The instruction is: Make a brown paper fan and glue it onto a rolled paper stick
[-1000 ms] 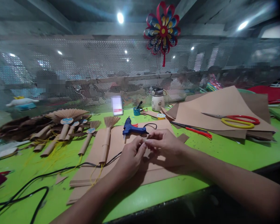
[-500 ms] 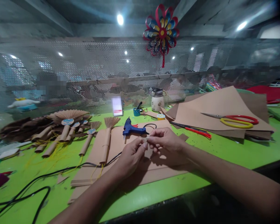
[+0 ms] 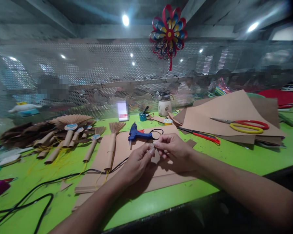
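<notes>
My left hand (image 3: 141, 161) and my right hand (image 3: 173, 148) meet fingertip to fingertip above a stack of brown paper sheets (image 3: 146, 188). Both are closed in a pinch; whatever lies between the fingertips is too small to name. Just beyond them a blue hot glue gun (image 3: 139, 134) rests on the paper, nozzle down to the left. To the left of my left hand lies a folded paper fan (image 3: 111, 148) with a rolled paper handle and yellow thread at its lower end.
More paper fans (image 3: 69, 133) with round blue labels lie at left. A black cord (image 3: 63, 177) crosses the green table. Red-and-yellow scissors (image 3: 249, 126) lie on brown paper (image 3: 222, 113) at right, near red-handled scissors (image 3: 205, 137). A bottle (image 3: 164, 105) and phone (image 3: 122, 111) stand at the back.
Both hands stay pinched together in nearly the same place, with only slight finger movement. Nothing on the table has visibly been moved.
</notes>
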The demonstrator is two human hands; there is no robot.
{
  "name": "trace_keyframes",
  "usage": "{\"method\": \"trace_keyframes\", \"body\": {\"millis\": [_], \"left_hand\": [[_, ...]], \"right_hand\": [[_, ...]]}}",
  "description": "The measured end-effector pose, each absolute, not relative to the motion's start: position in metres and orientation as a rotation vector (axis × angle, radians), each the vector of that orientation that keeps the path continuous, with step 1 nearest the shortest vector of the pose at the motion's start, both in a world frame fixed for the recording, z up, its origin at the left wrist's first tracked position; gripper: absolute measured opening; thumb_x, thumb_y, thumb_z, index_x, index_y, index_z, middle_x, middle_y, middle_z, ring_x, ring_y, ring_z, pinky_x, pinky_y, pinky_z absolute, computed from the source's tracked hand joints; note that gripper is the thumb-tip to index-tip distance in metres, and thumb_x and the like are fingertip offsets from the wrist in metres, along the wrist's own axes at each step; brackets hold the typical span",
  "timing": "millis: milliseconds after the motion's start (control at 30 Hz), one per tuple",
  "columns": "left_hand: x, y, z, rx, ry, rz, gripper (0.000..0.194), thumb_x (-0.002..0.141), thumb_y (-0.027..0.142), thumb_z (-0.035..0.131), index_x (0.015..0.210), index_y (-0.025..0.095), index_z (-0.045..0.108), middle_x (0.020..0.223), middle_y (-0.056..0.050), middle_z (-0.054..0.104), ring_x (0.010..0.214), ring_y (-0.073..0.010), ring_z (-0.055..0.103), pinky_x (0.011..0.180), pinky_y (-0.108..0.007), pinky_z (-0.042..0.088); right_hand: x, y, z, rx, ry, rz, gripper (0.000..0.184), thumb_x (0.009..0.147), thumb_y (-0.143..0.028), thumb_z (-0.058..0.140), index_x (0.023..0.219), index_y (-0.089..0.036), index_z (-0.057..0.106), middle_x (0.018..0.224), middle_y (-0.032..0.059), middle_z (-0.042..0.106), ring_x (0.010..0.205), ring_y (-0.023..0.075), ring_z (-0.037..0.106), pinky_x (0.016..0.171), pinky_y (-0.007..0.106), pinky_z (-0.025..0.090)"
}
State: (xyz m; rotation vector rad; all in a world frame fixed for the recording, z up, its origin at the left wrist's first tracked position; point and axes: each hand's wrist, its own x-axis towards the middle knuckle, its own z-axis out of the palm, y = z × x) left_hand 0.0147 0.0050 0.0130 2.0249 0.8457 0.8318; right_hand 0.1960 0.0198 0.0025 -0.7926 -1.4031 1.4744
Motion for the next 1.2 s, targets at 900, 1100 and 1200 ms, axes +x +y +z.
{"method": "trace_keyframes", "body": {"millis": [900, 1100, 1200], "left_hand": [[0.011, -0.001, 0.016, 1.822, 0.784, 0.724, 0.029, 0.093, 0.042, 0.042, 0.083, 0.018, 0.055, 0.054, 0.005, 0.042, 0.047, -0.0089, 0.035, 0.047, -0.020, 0.029], [0.015, -0.001, 0.015, 1.666, 0.728, 0.732, 0.028, 0.092, 0.042, 0.043, 0.087, 0.017, 0.054, 0.058, 0.004, 0.044, 0.047, -0.0074, 0.034, 0.044, -0.019, 0.028], [0.017, 0.000, 0.013, 1.668, 0.772, 0.748, 0.030, 0.092, 0.043, 0.043, 0.081, 0.017, 0.053, 0.054, 0.005, 0.043, 0.046, -0.0077, 0.034, 0.043, -0.019, 0.027]], "right_hand": [[0.196, 0.009, 0.010, -0.759, -1.615, 1.240, 0.032, 0.084, -0.040, 0.063, 0.065, -0.016, 0.056, 0.058, -0.0008, 0.055, 0.051, 0.0089, 0.043, 0.050, 0.023, 0.034], [0.192, 0.007, 0.014, -0.695, -1.535, 1.420, 0.030, 0.087, -0.044, 0.059, 0.080, -0.016, 0.059, 0.066, 0.0019, 0.061, 0.056, 0.0101, 0.049, 0.052, 0.023, 0.036], [0.191, 0.009, 0.011, -0.712, -1.533, 1.378, 0.027, 0.080, -0.040, 0.068, 0.077, -0.016, 0.057, 0.062, -0.0001, 0.061, 0.050, 0.0087, 0.047, 0.049, 0.022, 0.035]]}}
